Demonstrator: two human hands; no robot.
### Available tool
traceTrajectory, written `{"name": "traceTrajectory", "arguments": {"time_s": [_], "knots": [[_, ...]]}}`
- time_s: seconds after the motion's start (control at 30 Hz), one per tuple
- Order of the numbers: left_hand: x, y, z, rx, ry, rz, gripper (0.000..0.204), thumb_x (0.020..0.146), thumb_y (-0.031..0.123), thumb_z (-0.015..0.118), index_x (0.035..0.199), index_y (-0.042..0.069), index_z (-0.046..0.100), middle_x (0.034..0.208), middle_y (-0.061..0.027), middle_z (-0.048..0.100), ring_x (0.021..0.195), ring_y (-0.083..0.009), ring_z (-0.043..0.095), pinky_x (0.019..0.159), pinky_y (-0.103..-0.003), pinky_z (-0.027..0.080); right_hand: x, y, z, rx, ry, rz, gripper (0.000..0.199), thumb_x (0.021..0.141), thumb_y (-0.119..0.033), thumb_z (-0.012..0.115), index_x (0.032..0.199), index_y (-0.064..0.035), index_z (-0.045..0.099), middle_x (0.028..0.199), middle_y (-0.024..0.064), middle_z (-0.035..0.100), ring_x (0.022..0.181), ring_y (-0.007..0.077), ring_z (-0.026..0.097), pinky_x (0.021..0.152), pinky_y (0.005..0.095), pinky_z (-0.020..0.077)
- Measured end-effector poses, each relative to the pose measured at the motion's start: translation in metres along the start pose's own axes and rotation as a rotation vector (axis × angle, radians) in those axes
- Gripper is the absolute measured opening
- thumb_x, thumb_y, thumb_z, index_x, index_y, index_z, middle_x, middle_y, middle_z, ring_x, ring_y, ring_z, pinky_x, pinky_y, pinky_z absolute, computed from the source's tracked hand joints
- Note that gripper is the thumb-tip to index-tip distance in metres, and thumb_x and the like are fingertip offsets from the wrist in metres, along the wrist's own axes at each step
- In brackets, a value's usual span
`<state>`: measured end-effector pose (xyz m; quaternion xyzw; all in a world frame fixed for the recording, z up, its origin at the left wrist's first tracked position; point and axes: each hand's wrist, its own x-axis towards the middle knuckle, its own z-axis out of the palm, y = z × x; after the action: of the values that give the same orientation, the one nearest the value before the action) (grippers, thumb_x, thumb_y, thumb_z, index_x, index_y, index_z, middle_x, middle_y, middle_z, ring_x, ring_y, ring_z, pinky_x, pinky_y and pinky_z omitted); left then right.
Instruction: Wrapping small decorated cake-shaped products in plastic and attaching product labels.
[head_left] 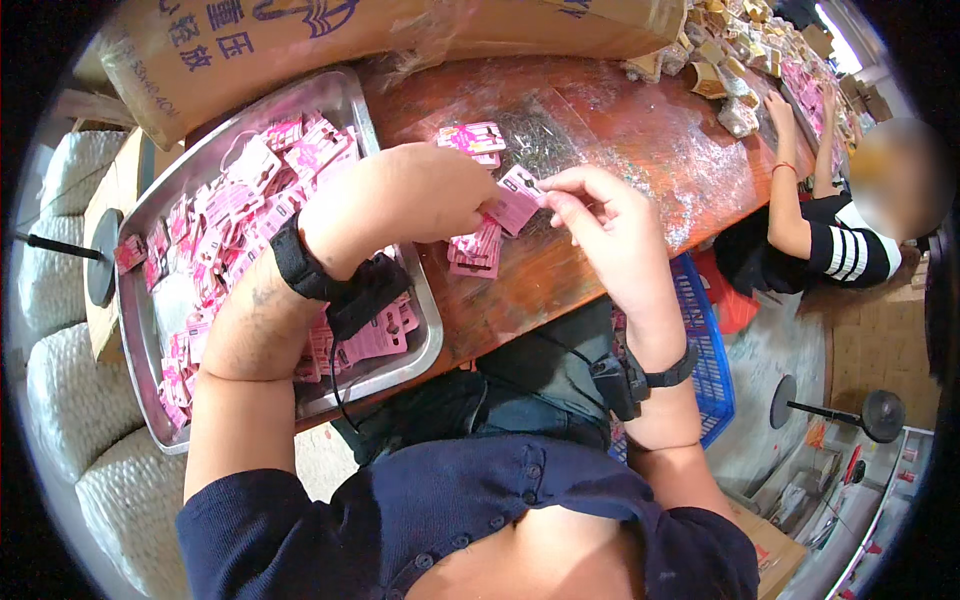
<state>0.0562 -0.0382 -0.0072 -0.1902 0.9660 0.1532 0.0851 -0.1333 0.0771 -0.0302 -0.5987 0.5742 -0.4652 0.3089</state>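
in the head view, our left hand (440,190) grips a pink card (517,205) by its left edge, over the table. our right hand (605,225) meets it from the other side, thumb and forefinger closed in a pinch at the card's right edge; what sits between those fingertips is too small for us to tell. we judge the step in hand to be fine work on this one card, and the next move seems to call for a steady left hold and a light, exact right pinch

more cards lie close by: a small pile (475,262) just below our left hand and another stack (472,138) just above it. to our left a metal tray (428,335) holds a loose heap of pink cards (235,200), partly hidden by our forearm

the table (590,110) is reddish-brown wood, strewn past the card with tiny shiny bits (530,130). a carton (400,45) stands along the far side, and a mound of small pieces (715,50) covers the far right end. there a co-worker (850,245) in a dark striped sleeve reaches over the table. below the edge on our right we see a blue basket (712,350); on our left, white sacks (85,380)
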Motion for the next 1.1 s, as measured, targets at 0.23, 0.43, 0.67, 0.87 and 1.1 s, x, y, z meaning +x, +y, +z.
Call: {"name": "traceTrajectory", "arguments": {"time_s": [0.23, 0.43, 0.67, 0.87, 1.1], "knots": [[-0.009, 0.004, -0.029, -0.234, 0.033, 0.022, 0.022, 0.083, 0.017, 0.056, 0.096, 0.004, 0.067, 0.083, -0.019, 0.066, 0.078, -0.0376, 0.064, 0.071, -0.045, 0.05, 0.007, -0.004, 0.015, -0.482, 0.045, -0.262, 0.01, 0.079, -0.002, 0.068, 0.089, -0.0033, 0.069, 0.092, 0.0105, 0.064, 0.087, 0.0286, 0.062, 0.077, 0.0357, 0.0502], [-0.011, 0.005, -0.039, -0.272, 0.214, 0.127, 0.018, 0.086, 0.018, 0.06, 0.089, 0.001, 0.064, 0.071, -0.0138, 0.063, 0.065, -0.0258, 0.062, 0.061, -0.036, 0.048, 0.01, 0.0, 0.018, -0.458, 0.075, -0.306, 0.011, 0.076, -0.003, 0.072, 0.086, -0.0046, 0.07, 0.094, 0.0089, 0.064, 0.087, 0.0278, 0.06, 0.08, 0.0348, 0.0483], [-0.001, 0.013, -0.035, -1.002, 0.427, 0.19, 0.02, 0.096, 0.02, 0.061, 0.1, 0.001, 0.06, 0.081, -0.0001, 0.063, 0.074, -0.0064, 0.057, 0.063, -0.023, 0.046, 0.004, -0.008, 0.008, 0.429, 0.07, 0.118, 0.008, 0.09, -0.007, 0.066, 0.095, -0.0017, 0.068, 0.091, -0.0009, 0.065, 0.086, 0.0066, 0.058, 0.079, 0.0229, 0.0453], [-0.002, 0.013, -0.04, -0.495, 0.669, 0.378, 0.04, 0.086, 0.026, 0.073, 0.119, 0.005, 0.063, 0.104, -0.0066, 0.062, 0.096, -0.0138, 0.058, 0.078, -0.026, 0.047, 0.005, -0.015, -0.01, 0.975, -0.1, 0.156, 0.012, 0.091, -0.013, 0.067, 0.098, -0.0031, 0.067, 0.094, 0.0029, 0.068, 0.086, 0.0088, 0.061, 0.079, 0.0226, 0.0481], [0.001, 0.021, -0.035, -0.817, 0.554, 0.376, 0.03, 0.084, 0.02, 0.075, 0.106, 0.0, 0.067, 0.104, -0.008, 0.061, 0.098, -0.019, 0.061, 0.087, -0.033, 0.049, 0.006, -0.024, -0.007, 1.064, -0.159, 0.108, 0.016, 0.09, -0.012, 0.068, 0.103, -0.0033, 0.065, 0.099, 0.0035, 0.067, 0.09, 0.0109, 0.063, 0.081, 0.025, 0.05]]}}
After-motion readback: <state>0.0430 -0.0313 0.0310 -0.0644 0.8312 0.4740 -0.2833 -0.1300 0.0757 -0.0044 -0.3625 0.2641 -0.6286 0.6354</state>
